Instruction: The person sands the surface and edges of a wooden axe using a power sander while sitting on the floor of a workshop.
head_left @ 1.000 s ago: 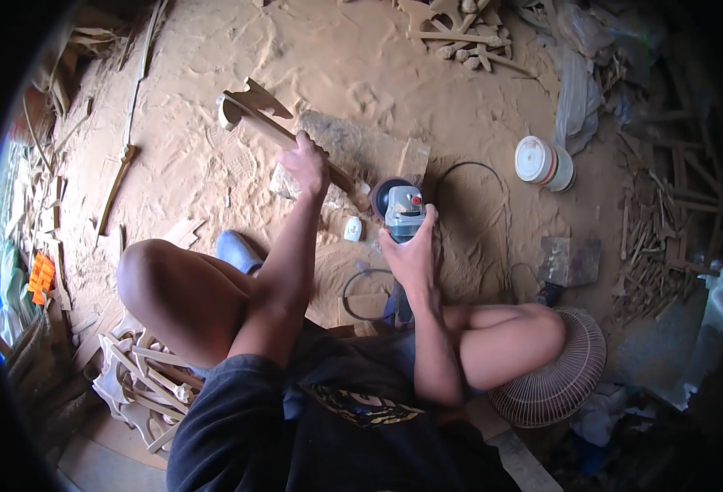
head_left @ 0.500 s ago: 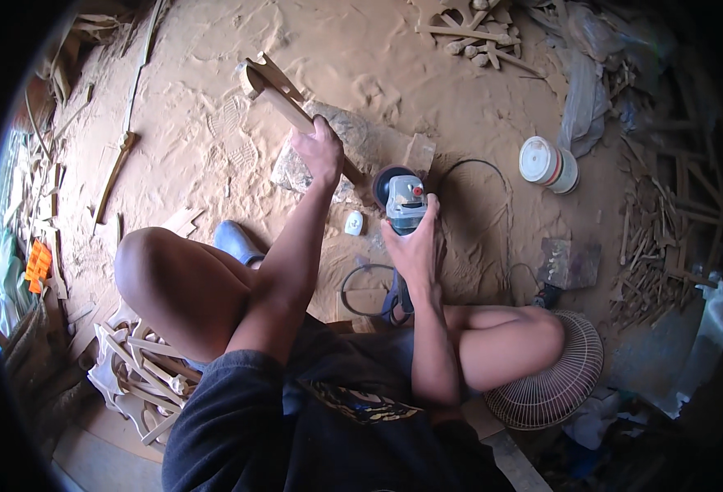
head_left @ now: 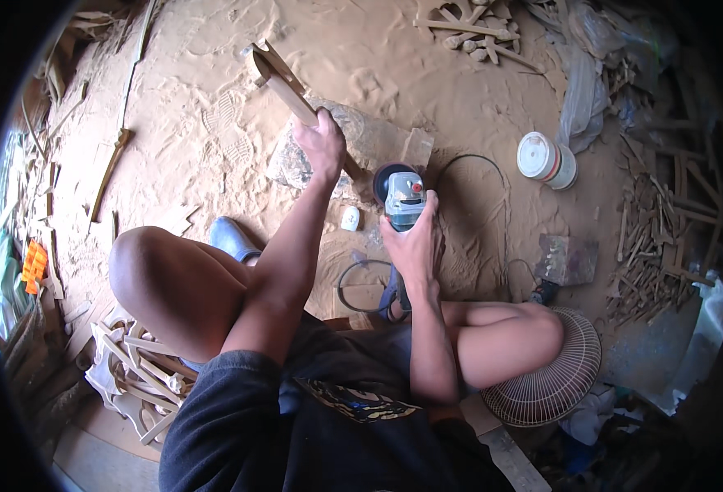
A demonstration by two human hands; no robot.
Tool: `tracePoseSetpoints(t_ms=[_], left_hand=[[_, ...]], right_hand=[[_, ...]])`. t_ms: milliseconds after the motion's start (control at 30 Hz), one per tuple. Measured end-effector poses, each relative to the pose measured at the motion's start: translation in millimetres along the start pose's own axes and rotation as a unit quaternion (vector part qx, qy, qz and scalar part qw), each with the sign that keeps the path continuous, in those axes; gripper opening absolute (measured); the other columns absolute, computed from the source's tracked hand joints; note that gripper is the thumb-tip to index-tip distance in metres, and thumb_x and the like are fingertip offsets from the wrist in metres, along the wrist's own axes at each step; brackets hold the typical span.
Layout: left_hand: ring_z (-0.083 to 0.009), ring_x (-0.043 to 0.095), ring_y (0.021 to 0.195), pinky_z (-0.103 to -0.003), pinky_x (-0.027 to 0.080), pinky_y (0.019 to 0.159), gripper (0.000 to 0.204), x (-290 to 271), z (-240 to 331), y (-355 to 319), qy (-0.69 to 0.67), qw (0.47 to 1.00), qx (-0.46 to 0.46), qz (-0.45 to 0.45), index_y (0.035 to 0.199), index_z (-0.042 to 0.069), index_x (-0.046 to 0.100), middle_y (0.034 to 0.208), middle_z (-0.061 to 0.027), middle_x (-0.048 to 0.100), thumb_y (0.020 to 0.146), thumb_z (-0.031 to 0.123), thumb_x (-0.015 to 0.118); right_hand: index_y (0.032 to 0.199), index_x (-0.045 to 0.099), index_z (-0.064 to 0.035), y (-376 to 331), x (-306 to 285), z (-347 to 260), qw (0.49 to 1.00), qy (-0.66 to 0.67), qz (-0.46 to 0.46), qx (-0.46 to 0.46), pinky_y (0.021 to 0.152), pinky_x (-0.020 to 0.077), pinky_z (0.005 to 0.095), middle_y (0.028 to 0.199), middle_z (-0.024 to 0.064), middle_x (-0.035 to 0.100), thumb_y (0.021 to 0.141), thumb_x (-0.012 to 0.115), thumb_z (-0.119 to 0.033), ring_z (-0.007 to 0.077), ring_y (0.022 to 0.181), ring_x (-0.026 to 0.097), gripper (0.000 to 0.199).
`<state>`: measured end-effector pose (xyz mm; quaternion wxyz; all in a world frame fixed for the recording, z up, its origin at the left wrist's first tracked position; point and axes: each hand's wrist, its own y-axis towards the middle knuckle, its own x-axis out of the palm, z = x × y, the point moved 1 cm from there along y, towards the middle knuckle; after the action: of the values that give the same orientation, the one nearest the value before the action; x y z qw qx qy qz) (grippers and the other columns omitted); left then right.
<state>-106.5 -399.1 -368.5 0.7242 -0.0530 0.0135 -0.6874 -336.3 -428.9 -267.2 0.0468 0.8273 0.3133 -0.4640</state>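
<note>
My left hand [head_left: 322, 148] is closed round the middle of a long carved wooden piece [head_left: 289, 94], whose forked end points away from me to the upper left. The piece's lower end slants toward a dark round disc [head_left: 383, 182], close beside it; whether they touch I cannot tell. That disc belongs to an angle grinder [head_left: 406, 195] with a grey-green body and a red button. My right hand [head_left: 410, 250] grips the grinder from below. Under the wood lies a pale, worn block [head_left: 361, 135] on the dusty floor.
A small white object [head_left: 350, 217] lies near my shoe [head_left: 232, 238]. To the right are a white tub [head_left: 546, 158], a cord [head_left: 505, 197], a box [head_left: 566, 260], a fan guard [head_left: 546, 377] and a heap of wood scraps [head_left: 648, 254]. Carved pieces [head_left: 136, 369] are piled at my left.
The view has shifted very slightly. My left hand and the wooden piece have tilted a little; the grinder stays almost in the same place, and both grips hold.
</note>
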Motion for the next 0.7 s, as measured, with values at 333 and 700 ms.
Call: tracePoseSetpoints(t_ms=[333,700], left_hand=[[-0.0174,0.056,0.060,-0.036,0.046,0.056,0.020,-1,-2,1,-0.019,1.000,0.006,-0.007,0.091,-0.002,0.054,0.067,-0.0062,0.054,0.097,0.016,0.058],[-0.0180,0.058,0.058,-0.036,0.048,0.054,0.018,-2,2,-2,-0.031,0.999,-0.021,-0.025,0.099,-0.002,0.052,0.068,-0.0071,0.056,0.098,0.015,0.058]], right_hand=[[0.153,0.034,-0.0007,1,1,-5,0.999,-0.019,-0.018,0.042,0.085,0.0550,0.0559,0.111,0.0321,0.071,0.082,0.084,-0.029,0.0502,0.100,0.071,0.092],[0.157,0.031,0.0032,-2,12,3,0.999,-0.041,0.013,0.006,0.083,0.0569,0.0550,0.107,0.0342,0.072,0.086,0.080,-0.033,0.0486,0.096,0.072,0.093]])
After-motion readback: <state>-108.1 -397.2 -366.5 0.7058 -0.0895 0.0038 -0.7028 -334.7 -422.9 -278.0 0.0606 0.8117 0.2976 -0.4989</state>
